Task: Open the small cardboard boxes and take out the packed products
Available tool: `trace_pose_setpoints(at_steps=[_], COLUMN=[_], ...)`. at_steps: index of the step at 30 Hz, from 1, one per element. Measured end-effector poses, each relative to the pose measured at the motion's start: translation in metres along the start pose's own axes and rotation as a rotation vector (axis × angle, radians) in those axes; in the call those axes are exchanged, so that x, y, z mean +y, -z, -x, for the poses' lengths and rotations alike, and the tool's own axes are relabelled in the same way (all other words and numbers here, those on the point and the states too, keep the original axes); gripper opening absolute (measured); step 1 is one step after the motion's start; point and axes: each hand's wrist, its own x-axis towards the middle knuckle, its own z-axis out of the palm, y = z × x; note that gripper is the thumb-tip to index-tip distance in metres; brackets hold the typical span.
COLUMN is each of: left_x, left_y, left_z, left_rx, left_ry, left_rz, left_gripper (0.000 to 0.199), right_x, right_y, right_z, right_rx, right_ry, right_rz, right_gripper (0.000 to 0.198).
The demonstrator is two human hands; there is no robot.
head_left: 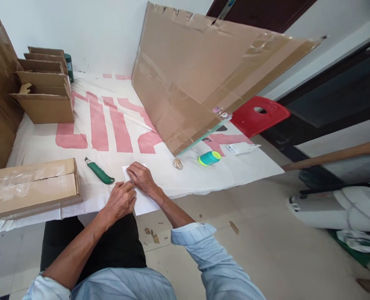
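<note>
A sheet of white paper (pixel 144 205) lies at the front edge of the table, its lower end reaching past the edge. My left hand (pixel 120 199) is closed at the paper's left side, fingers bent together on it. Just above and to the right, my right hand (pixel 142 178) has its fingers curled down on the upper part of the sheet. The fingertips of both hands nearly meet, and what lies directly under them is hidden. Left of the hands rests a green utility knife (pixel 100 172) with its dark tip pointing away.
A taped cardboard box (pixel 31 187) lies at left, with open cardboard boxes (pixel 47 100) behind. A large cardboard panel (pixel 197 79) leans across the table's back. Right of my hands are a small brown lump (pixel 177 163), a teal-yellow cylinder (pixel 209 158) and a white charger (pixel 241 148).
</note>
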Motion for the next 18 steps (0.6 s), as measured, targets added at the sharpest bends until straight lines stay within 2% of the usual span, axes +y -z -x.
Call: trace_pose_setpoints(at_steps=[9, 15, 18], left_x=[0.0012, 0.0011, 0.0017], left_y=[-0.0019, -0.0035, -0.0051], left_z=[-0.0004, 0.0002, 0.0008], left_rx=[0.010, 0.000, -0.005], left_ry=[-0.013, -0.016, -0.013], left_rz=[0.011, 0.004, -0.005], left_gripper=[0.016, 0.016, 0.015], right_x=[0.0030, 0.0065, 0.0058], right_y=[-0.0032, -0.0070, -0.0042], right_z=[-0.0038, -0.0054, -0.0045], right_rx=[-0.044, -0.046, -0.093], right_ry=[0.074, 0.092, 0.104], right_rz=[0.174, 0.222, 0.208], right_gripper=[0.034, 0.034, 0.032])
